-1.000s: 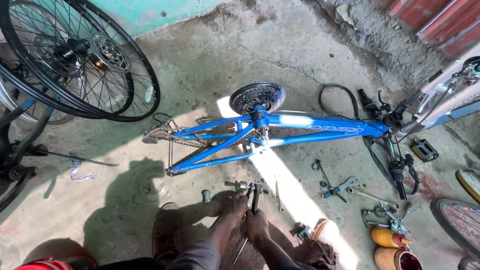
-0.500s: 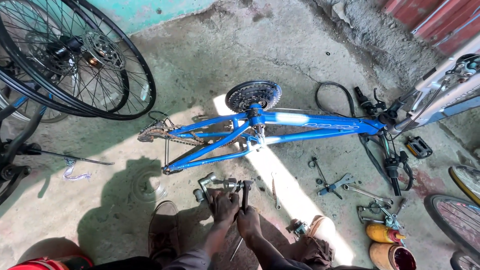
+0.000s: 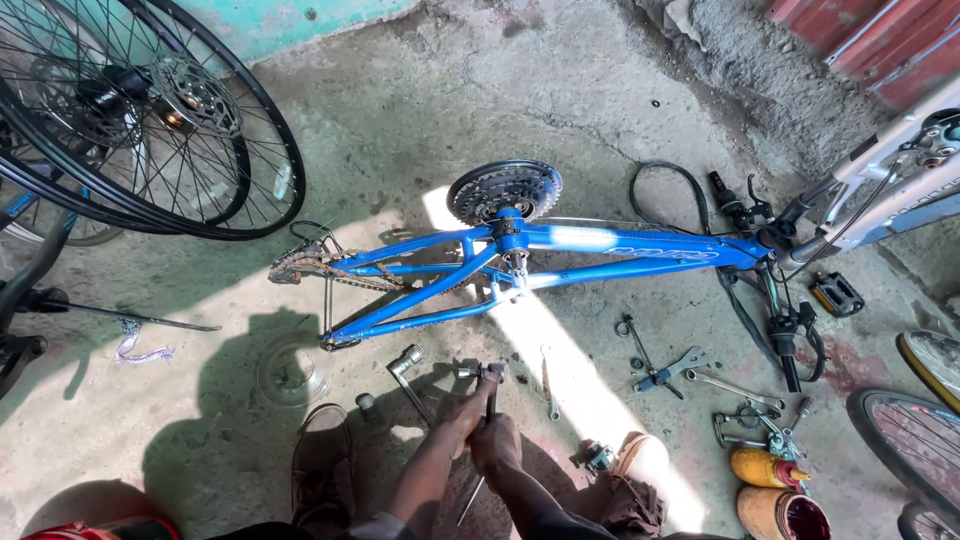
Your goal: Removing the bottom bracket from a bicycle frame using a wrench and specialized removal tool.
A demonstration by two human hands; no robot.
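Observation:
A blue bicycle frame (image 3: 600,243) lies on its side on the concrete, with a black chainring (image 3: 503,190) at its middle and a rusty chain (image 3: 322,268) at its left end. Just in front of it, my left hand (image 3: 461,413) and my right hand (image 3: 497,446) are closed together around a dark upright tool (image 3: 492,382), which stands on the ground with a small metal part (image 3: 468,372) at its top. A thin rod (image 3: 470,497) sticks out below my hands.
Two spoked wheels (image 3: 150,120) lean at the top left. A socket wrench (image 3: 404,366), spanners (image 3: 665,370), a clear glass jar (image 3: 288,375), a yellow oil bottle (image 3: 765,468), a red tin (image 3: 786,516) and a pedal (image 3: 836,293) lie around. Another silver frame (image 3: 900,165) is at the right.
Both hands stay clamped on the upright tool and have shifted slightly left and nearer to me. The view has drifted a little; the frame has not moved.

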